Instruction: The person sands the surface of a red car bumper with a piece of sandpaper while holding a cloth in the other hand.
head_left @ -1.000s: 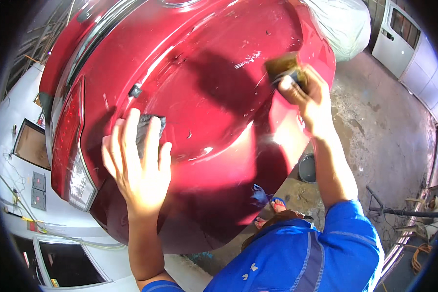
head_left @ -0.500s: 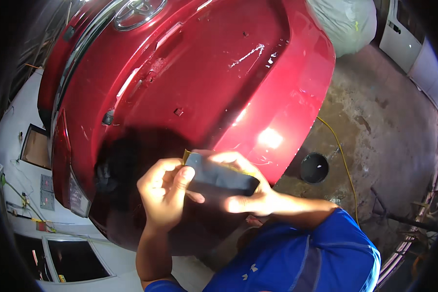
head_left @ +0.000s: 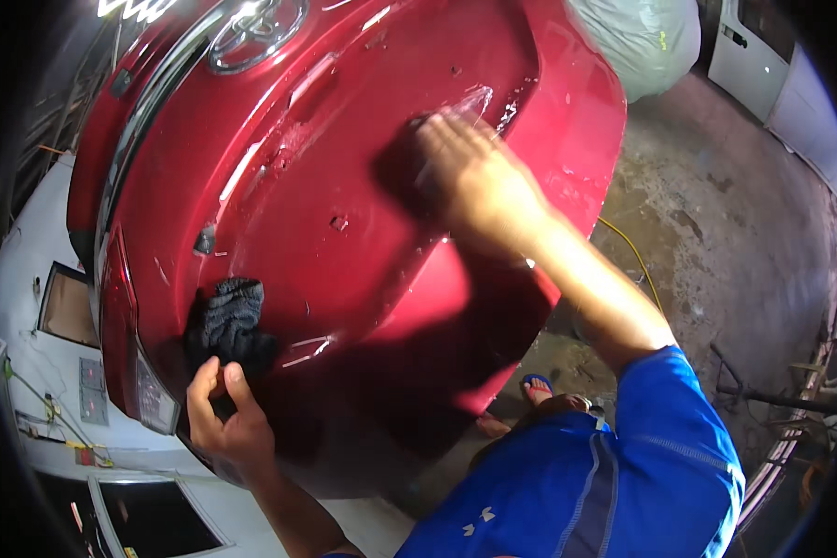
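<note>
The red car trunk lid point(head_left: 288, 232) fills the middle of the view. Palm down over its upper right part, my right hand point(head_left: 479, 177) stretches its fingers toward some pale scratches point(head_left: 479, 98). Motion smears the fingers, and whatever is under the palm is hidden. A crumpled dark grey cloth point(head_left: 234, 312) rests on the lid at the left. Just below that cloth, my left hand point(head_left: 228, 418) is raised with curled fingers, a gap showing between thumb and forefinger and nothing visible in it. The dark, block-like piece seen earlier is out of sight.
A tail light point(head_left: 155, 395) edges the car at the left. Pale plastic sheeting point(head_left: 642, 46) hangs at the far right of the lid. On the stained floor point(head_left: 707, 205) runs a yellow cord point(head_left: 634, 251). A sandalled foot point(head_left: 537, 389) shows below my right arm.
My hands have parted from the dark block-like piece they both held. The right moved up and away over the lid; the left moved left and down. The grey cloth is now plainly visible.
</note>
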{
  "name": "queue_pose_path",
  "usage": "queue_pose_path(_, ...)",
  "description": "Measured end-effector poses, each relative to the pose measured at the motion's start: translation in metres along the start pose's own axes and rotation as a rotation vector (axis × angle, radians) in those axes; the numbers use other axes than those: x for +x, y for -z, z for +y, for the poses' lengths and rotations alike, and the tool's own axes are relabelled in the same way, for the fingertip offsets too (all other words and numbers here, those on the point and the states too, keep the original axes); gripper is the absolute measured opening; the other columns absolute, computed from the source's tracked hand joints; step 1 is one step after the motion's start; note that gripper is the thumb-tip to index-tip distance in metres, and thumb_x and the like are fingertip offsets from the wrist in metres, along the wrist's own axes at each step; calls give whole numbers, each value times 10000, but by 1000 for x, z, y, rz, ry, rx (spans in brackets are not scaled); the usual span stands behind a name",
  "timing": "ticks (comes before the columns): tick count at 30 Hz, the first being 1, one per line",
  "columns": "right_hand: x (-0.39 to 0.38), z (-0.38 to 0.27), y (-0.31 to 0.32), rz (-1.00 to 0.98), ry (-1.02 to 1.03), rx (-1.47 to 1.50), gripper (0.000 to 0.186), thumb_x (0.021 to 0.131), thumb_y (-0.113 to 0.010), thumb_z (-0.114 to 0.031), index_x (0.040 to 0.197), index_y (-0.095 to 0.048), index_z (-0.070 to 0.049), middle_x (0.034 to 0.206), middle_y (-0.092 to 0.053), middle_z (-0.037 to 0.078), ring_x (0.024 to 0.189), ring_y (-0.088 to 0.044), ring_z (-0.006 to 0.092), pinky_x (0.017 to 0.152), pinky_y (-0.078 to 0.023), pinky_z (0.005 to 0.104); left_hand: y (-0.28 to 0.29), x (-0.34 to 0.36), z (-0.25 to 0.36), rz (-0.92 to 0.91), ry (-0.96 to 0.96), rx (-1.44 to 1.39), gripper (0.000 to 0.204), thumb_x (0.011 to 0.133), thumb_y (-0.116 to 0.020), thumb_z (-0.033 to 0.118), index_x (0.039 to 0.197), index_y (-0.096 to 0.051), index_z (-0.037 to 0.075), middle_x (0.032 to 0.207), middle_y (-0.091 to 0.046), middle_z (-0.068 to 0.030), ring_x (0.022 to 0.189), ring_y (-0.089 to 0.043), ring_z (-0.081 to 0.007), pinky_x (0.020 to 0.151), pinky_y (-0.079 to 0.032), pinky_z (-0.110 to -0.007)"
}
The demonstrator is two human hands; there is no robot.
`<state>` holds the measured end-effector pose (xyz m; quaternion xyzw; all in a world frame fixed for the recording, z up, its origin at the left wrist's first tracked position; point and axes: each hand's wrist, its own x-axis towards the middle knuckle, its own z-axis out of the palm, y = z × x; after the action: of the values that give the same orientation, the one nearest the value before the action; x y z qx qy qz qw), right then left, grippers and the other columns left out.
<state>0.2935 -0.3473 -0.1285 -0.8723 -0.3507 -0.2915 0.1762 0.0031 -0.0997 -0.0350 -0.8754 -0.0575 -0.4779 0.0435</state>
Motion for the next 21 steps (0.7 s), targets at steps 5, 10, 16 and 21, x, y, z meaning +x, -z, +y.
queue_pose_path(5,22,-14,12,-43,-96,92,566,1099,-461,-242,1549,-471,102,1684,-395,294,1592,-379,365,1317,-316,466,-13,-9,-9,-18,-145,-22,193,963,-807,139,1057,-742,-17,893,-710,-116,764,-647,-266,698,-515,-380)
queue_pose_path(10,-22,-63,17,-197,189,93,686,1082,-474,-284,1664,-321,45,1767,-268,246,1646,-281,356,1351,-218,496,-13,-6,-7,-24,-260,32,204,963,-806,162,1043,-734,-12,896,-720,-106,763,-645,-296,756,-516,-426)
queue_pose_path(16,21,13,11,-92,-255,157,626,1091,-490,-316,1587,-417,58,1731,-340,249,1612,-329,407,1345,-215,491,-16,-5,-2,-17,-272,-12,180,946,-804,130,1039,-733,-8,888,-708,-117,823,-637,-308,781,-518,-430)
queue_pose_path(21,0,-58,13,-152,11,169,707,1130,-453,-389,1669,-300,42,1756,-274,258,1645,-251,393,1346,-194,527,-14,-11,-8,-48,-236,58,227,968,-803,215,1046,-738,12,898,-732,-96,821,-663,-290,809,-516,-425)
